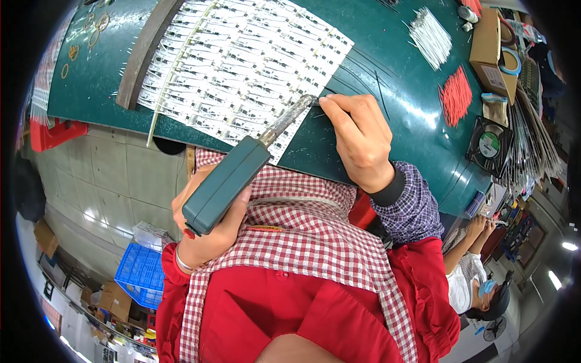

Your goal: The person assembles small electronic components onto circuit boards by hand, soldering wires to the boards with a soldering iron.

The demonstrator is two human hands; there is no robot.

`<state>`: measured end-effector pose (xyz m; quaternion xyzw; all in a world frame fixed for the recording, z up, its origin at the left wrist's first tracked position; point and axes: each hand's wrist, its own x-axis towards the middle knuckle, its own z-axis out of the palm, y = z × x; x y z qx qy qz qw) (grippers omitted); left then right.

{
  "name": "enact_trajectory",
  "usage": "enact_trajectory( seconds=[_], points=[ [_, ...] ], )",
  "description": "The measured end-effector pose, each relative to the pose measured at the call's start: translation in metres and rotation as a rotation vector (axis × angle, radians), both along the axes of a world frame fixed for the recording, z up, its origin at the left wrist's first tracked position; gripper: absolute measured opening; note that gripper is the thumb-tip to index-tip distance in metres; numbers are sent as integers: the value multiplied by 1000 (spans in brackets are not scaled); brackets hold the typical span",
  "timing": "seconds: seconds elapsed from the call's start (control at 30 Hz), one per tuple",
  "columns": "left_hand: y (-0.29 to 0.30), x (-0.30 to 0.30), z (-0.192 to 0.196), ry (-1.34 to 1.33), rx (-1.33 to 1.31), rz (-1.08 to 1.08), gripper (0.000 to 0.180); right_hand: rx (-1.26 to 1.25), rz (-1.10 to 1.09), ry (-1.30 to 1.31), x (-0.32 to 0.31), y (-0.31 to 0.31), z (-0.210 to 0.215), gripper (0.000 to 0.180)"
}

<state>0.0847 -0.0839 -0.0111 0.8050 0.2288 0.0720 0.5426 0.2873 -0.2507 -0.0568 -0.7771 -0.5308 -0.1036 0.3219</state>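
My left hand [221, 239] is wrapped round the boxy dark green handle of a soldering iron [233, 175]. Its worn metal barrel slants up to the right, with the tip close by my right fingertips. Thumb and forefinger of my right hand [363, 136] are pinched at the right edge of a white panel; the small dark thing between them looks like the end of a black wire, mostly hidden. The panel [242, 66] carries rows of small circuit boards with black parts and white wires. Loose black wires [366, 66] lie on the green table just beyond my right hand.
A dark bar [142, 57] lies along the panel's left side, beside a thin pale strip [181, 57]. White wires [430, 37], red wires [455, 97], a cardboard box [487, 48] and a small fan [488, 144] are to the right. A masked person [469, 278] sits at lower right.
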Motion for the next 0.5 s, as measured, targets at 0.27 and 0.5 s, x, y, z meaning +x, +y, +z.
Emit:
enact_trajectory(
  seconds=[0.27,0.5],
  points=[
    [0,-1,-4,-10,37,-25,20,-26,-3,-19,-1,1,1,31],
    [0,-6,-3,-7,36,45,21,-25,-9,-20,-1,1,1,31]
  ],
)
